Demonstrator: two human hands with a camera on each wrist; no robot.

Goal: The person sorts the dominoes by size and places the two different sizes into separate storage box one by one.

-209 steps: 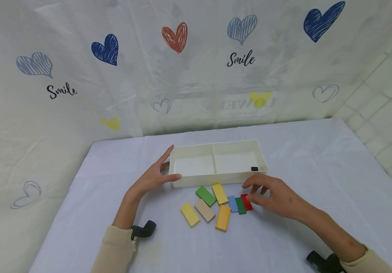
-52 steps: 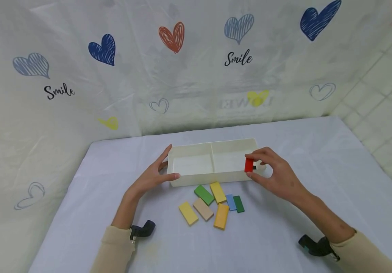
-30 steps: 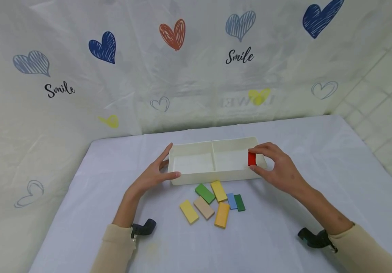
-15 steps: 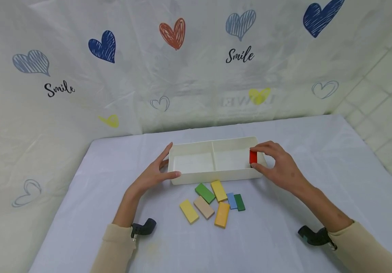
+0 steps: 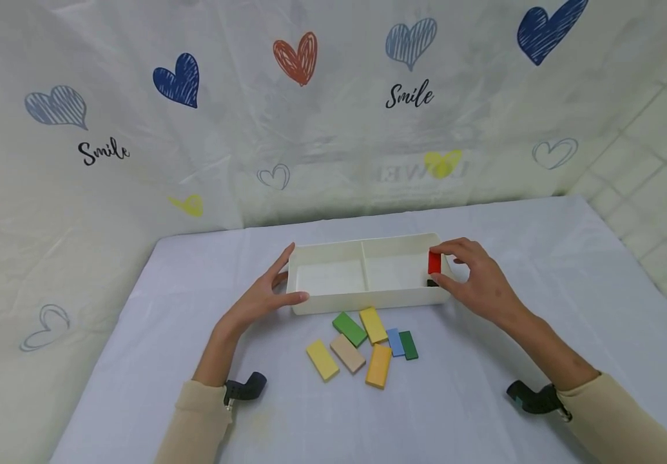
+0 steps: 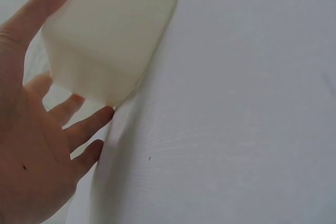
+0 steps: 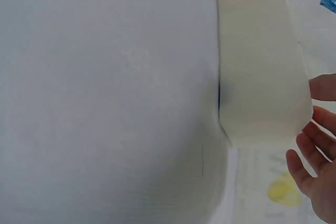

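A long white tray, split by one divider, stands behind a group of blocks. My left hand braces its left end, thumb at the front corner and index finger along the end; the left wrist view shows these fingers splayed. Thumb and index finger of my right hand pinch a small red block, held upright at the right end of the right compartment. Just in front of it is a small black piece, partly hidden by the thumb. In the right wrist view the tray's wall hides the red block.
Before the tray lie a green block, a tan block, an orange-yellow block, two yellow blocks, a thin blue block and a thin dark green block. A heart-print sheet hangs behind the white-covered table.
Seven seconds ago the red block lay beside the dark green one; my right hand has since lifted it over the tray. Lately it shifted slightly right and back, uncovering the black piece.
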